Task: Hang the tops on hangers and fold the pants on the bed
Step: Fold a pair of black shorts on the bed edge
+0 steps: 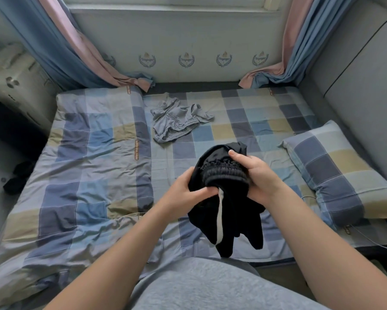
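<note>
The bed point(94, 153) carries crumpled grey pants point(176, 121), not yet folded. Black pants point(223, 198) hang bunched above the near edge, unfolded; the left hand point(188, 193) and right hand point(255, 175) both grip the elastic waistband. No hangers visible.

Blue-and-beige checked pillow point(340, 175) over on the right, matching checked quilt point(87, 175) spread on the left, blue and pink curtains point(80, 52) bunched in the far corners, crest-printed wall point(188, 41) behind.
</note>
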### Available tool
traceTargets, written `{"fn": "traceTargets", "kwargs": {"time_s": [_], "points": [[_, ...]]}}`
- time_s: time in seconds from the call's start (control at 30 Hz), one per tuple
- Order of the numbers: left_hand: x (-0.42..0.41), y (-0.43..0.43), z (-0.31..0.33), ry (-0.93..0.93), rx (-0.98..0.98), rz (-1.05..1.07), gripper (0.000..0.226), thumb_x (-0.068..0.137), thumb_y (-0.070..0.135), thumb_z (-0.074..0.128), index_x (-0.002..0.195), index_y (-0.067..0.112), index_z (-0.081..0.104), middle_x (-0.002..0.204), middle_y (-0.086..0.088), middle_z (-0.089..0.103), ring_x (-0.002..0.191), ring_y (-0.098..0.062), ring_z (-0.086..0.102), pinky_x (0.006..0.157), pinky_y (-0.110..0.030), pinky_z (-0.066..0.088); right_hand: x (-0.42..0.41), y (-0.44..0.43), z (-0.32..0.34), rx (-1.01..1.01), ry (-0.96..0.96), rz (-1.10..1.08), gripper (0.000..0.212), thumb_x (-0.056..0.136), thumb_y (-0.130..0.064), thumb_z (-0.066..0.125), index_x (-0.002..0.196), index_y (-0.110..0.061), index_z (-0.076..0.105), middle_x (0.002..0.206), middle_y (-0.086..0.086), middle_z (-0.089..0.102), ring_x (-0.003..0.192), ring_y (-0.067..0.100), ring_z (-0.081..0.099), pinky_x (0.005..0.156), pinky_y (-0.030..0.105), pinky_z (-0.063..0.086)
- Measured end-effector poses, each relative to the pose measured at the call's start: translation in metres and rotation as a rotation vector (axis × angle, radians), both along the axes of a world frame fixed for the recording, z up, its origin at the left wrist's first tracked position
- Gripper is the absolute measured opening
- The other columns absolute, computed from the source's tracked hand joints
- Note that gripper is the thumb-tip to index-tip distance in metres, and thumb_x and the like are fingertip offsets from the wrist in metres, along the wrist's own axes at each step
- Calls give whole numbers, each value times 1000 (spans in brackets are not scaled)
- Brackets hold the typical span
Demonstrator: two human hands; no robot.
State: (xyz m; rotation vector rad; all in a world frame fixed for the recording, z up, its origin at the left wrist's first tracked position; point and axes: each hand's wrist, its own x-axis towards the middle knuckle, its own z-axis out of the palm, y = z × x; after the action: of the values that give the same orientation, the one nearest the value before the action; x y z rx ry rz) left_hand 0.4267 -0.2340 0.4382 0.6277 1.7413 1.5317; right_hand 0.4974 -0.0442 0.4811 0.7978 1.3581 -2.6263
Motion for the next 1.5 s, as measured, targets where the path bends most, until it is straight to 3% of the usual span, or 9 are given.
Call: {"fn": "traceTargets", "kwargs": {"time_s": [0.13, 0.27, 0.47, 0.7, 0.87, 1.23, 1.33, 1.4, 1.5], "points": [[-2, 5, 7, 88, -51, 208, 25, 89, 36, 60, 97, 13, 66, 76, 10, 64, 70, -8, 60, 65, -24, 44, 7, -6, 3, -154, 178, 143, 47, 94, -27, 61, 132, 0, 56, 122, 19, 68, 110, 30, 68, 91, 39, 56], [-7, 7, 11, -4, -118, 307, 44, 84, 34, 52, 93, -8, 62, 82, -20, 63, 76, -23, 59, 70, -37, 42, 8, -22, -5, 358, 49, 250, 49, 87, -15, 74, 132, -17, 53, 119, 12, 71, 110, 27, 70, 89, 37, 57], [-22, -7, 3, -230, -154, 332, 18, 94, 13, 60, 90, 1, 74, 85, -15, 74, 79, -25, 69, 73, -33, 51, 5, -19, -23, 877, -114, 334, 29, 97, 6, 50, 114, -13, 64, 90, 7, 70, 67, 18, 58, 57, 25, 44], [-60, -27, -9, 336, -671, 265, 34, 81, 4, 44, 102, 25, 60, 93, -1, 64, 79, -18, 59, 57, -30, 40, -11, 15, -36, 1399, -293, 436, 35, 84, 8, 42, 95, -17, 64, 97, 10, 67, 87, 31, 63, 75, 43, 58], [-69, -45, -23, 452, -847, 226, 34, 82, -1, 43, 97, 22, 62, 105, -4, 63, 93, -25, 57, 78, -41, 54, -14, 27, -45, 1601, -376, 445, 34, 84, 3, 45, 94, -26, 60, 93, -1, 57, 87, 25, 51, 84, 38, 44], [-85, -93, -36, 319, -996, 298, 27, 82, 6, 47, 84, 28, 63, 94, 2, 69, 92, -26, 63, 86, -42, 55, 5, 70, -50, 1378, -592, 225, 29, 75, -4, 49, 85, -24, 67, 95, 3, 68, 91, 31, 63, 84, 46, 57], [-88, -87, -36, 175, -821, 355, 36, 86, -5, 41, 85, 20, 66, 88, -12, 67, 73, -29, 59, 62, -32, 54, 3, 70, -51, 1316, -559, 169, 28, 79, 0, 50, 83, -22, 67, 90, 5, 69, 86, 31, 65, 71, 37, 57], [-84, -80, -32, -18, -675, 397, 40, 89, -10, 33, 84, 16, 64, 80, -13, 58, 60, -27, 53, 45, -25, 49, -1, 65, -52, 1076, -512, 73, 33, 88, 6, 47, 84, -19, 67, 88, 9, 68, 72, 31, 68, 53, 28, 51], [-80, -77, -25, -157, -525, 356, 32, 93, -8, 37, 85, 13, 59, 75, -10, 47, 52, -20, 47, 49, -26, 52, -5, 58, -49, 614, -448, 88, 21, 101, -4, 50, 98, -16, 67, 89, 10, 66, 62, 27, 70, 53, 30, 54]]}}
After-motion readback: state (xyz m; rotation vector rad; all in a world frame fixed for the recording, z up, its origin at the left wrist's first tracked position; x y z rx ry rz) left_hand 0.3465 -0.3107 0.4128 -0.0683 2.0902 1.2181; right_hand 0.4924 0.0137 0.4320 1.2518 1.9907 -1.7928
